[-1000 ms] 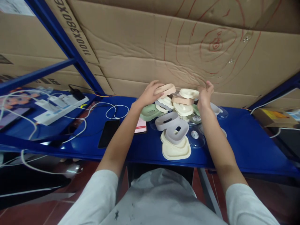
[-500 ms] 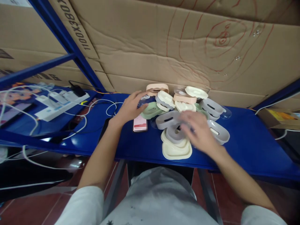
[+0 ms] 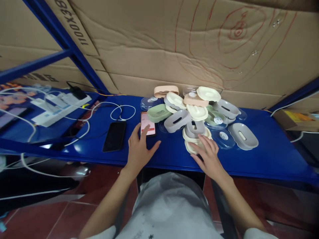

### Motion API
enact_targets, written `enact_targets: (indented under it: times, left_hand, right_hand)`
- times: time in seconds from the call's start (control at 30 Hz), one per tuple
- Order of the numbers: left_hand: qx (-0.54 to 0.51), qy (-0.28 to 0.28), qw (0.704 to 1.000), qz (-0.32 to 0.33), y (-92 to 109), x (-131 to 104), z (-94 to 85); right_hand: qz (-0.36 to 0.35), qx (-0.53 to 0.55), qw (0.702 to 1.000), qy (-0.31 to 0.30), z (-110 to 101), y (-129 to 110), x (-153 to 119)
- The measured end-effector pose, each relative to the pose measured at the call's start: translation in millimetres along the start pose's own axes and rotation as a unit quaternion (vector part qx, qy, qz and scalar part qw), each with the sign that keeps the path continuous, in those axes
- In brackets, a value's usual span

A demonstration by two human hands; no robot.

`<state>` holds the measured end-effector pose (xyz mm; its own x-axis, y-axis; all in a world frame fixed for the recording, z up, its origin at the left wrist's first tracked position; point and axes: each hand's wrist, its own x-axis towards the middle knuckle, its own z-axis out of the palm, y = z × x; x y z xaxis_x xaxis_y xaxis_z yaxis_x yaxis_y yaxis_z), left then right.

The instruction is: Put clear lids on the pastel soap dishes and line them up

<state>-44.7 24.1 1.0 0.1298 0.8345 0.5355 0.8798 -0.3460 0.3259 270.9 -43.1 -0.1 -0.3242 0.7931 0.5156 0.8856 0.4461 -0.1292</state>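
Left hand (image 3: 139, 149): fingers spread wide, index over the lit phone (image 3: 151, 116). Right hand (image 3: 210, 157): fingers spread wide over the cream dishes (image 3: 189, 147), which lie beneath a grey dish (image 3: 195, 128). All rest on the blue bench (image 3: 171, 154). Assorted dishes (image 3: 159, 113) and clear lids (image 3: 224, 140) crowd the rear, before a cardboard panel (image 3: 137, 49). Leftward: dark phone (image 3: 114, 136), cables (image 3: 87, 131), power strip (image 3: 47, 116). Below: red tiled floor (image 3: 57, 215).

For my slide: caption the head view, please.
Left hand at a lit phone, right hand at heaped pastel dishes.
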Motion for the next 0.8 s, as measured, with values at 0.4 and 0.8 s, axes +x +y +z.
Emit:
enact_targets:
  times: [0.4,0.8]
  left_hand:
    - [0.013,-0.047,0.998,-0.037,-10.9,33.8,28.4]
    - [0.006,-0.007,0.999,-0.045,-38.7,-6.5,-14.9]
  right_hand:
    - [0.098,-0.037,0.994,-0.013,-2.9,22.3,-33.2]
    - [0.114,-0.003,0.993,-0.007,2.0,26.3,-34.1]
